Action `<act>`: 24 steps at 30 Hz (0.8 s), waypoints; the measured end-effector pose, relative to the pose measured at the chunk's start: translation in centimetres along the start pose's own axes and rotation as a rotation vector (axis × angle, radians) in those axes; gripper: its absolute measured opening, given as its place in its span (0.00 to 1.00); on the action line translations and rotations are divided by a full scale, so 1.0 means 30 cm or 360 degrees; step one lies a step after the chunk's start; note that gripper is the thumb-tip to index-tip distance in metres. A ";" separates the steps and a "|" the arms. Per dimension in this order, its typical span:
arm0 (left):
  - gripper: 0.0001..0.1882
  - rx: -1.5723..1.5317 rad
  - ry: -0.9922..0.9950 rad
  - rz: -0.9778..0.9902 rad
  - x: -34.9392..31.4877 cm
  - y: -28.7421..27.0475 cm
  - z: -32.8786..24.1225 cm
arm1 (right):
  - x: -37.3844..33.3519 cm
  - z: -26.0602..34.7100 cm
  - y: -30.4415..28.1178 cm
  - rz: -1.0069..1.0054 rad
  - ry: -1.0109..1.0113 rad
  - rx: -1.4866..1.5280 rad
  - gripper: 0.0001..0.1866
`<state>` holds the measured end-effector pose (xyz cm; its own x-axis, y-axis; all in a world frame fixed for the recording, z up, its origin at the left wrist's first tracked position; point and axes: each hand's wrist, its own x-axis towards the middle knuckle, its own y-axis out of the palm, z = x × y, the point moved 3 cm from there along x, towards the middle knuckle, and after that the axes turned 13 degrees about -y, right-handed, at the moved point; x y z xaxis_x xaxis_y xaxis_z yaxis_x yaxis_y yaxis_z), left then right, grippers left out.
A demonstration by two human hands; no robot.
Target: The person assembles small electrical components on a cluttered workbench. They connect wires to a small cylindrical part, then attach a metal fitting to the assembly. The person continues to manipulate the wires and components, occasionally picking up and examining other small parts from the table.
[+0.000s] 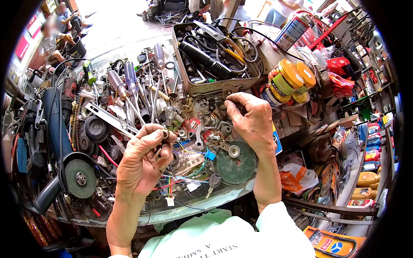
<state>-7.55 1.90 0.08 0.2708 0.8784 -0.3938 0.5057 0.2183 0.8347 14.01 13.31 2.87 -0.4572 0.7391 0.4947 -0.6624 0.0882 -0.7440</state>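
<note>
My left hand (148, 161) is raised over the cluttered bench, thumb and fingers closed on a small brass-coloured metal ring (165, 133). Whether it is a nut or a bushing is too small to tell. My right hand (253, 122) reaches over a heap of small metal parts (211, 114) below the toolbox. Its thumb and forefinger are bent together in a pinch, and anything between them is too small to make out. Close below that hand lie a green abrasive disc (235, 165) and a small metal wheel (233, 151). A small spanner (199, 137) rests between my hands.
An open metal toolbox (215, 88) holds pliers and cables. Left are screwdrivers (116, 81) and a blue angle grinder (58, 124). Yellow-lidded tins (290, 75) stand right. A key (213, 182) and loose wires (189, 172) lie near the glass edge (206, 202). Two people sit far left.
</note>
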 end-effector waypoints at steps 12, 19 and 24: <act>0.16 0.0115 0.0199 0.0247 -0.043 -0.065 -0.064 | 0.018 0.039 0.037 0.0179 -0.0162 -0.0124 0.07; 0.14 0.0122 0.0255 0.0156 -0.058 -0.076 -0.037 | -0.020 0.203 0.159 0.0654 -0.0531 0.0110 0.08; 0.14 0.0082 0.0257 0.0165 -0.064 -0.093 -0.036 | -0.053 0.195 0.216 0.0673 -0.0473 -0.0003 0.09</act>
<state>-10.37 0.08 -1.08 0.1908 0.9528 -0.2362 0.5240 0.1046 0.8453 6.96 8.80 -0.11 -0.8339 0.4887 0.2564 -0.3821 -0.1760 -0.9072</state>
